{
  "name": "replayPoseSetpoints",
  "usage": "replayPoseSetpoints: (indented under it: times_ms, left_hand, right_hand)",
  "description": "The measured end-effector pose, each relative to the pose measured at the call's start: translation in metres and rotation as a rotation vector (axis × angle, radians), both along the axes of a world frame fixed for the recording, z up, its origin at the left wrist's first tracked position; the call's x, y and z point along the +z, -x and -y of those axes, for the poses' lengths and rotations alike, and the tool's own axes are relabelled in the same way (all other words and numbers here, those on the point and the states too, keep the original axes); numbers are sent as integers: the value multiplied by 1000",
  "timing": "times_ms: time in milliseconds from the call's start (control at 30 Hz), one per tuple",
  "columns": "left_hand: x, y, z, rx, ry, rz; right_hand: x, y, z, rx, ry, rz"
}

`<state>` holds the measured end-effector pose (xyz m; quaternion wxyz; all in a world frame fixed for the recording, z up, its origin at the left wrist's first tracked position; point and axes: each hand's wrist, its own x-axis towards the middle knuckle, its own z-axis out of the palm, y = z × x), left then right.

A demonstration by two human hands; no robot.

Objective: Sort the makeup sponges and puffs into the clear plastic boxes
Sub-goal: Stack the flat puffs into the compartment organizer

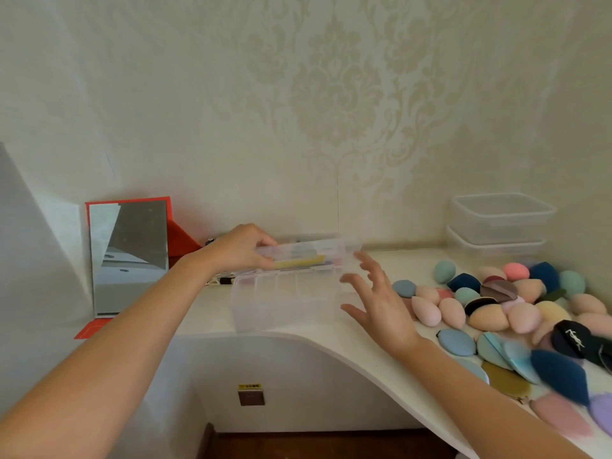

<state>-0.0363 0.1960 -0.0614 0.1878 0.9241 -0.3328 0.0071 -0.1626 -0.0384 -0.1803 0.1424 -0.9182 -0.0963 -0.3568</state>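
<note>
- Nearest, at the right edge of the white counter [331,342], lie flat puffs [457,342] and blurred dark sponges.
- The right hand [381,306] hovers with fingers spread wide, holding nothing, just right of the lower compartment box [288,299].
- That box rests on the counter, long axis running left to right, its cells apparently empty.
- The left hand [241,250] is closed on the left end of an upper clear box [308,255], held just above and behind the lower one.
- The sponge pile [490,303] spreads to the right, nearer the right hand.
- Farthest right, two stacked clear tubs [500,226] stand against the wall.
</note>
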Motion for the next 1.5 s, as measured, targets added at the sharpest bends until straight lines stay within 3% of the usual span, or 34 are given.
replayPoseSetpoints:
  times_ms: [300, 367, 533, 733, 867, 967, 1100, 1333, 1500]
  left_hand:
    - [-15, -39, 14, 258, 448, 119]
    - [-27, -52, 15, 330, 427, 149]
    - [-57, -74, 15, 450, 127, 174]
    - [-85, -80, 12, 405, 158, 166]
    - [-87, -60, 11, 383, 285, 305]
    - [-83, -18, 11, 219, 394, 351]
    - [-87, 28, -18, -10, 367, 250]
    - [-104, 61, -54, 89, 339, 277]
    - [-113, 70, -63, 32, 270, 299]
  right_hand:
    - [-11, -5, 5, 22, -24, -4]
    - [-12, -6, 4, 9, -25, -20]
    - [-12, -6, 8, -57, 38, -64]
    - [-11, -7, 15, -72, -30, -125]
    - [0, -3, 24, -32, -117, -257]
    - [7, -1, 33, -21, -252, -373]
    - [13, 7, 44, 10, -432, -387]
    - [37, 27, 53, -63, -649, -374]
    - [44, 44, 77, -276, -459, -522]
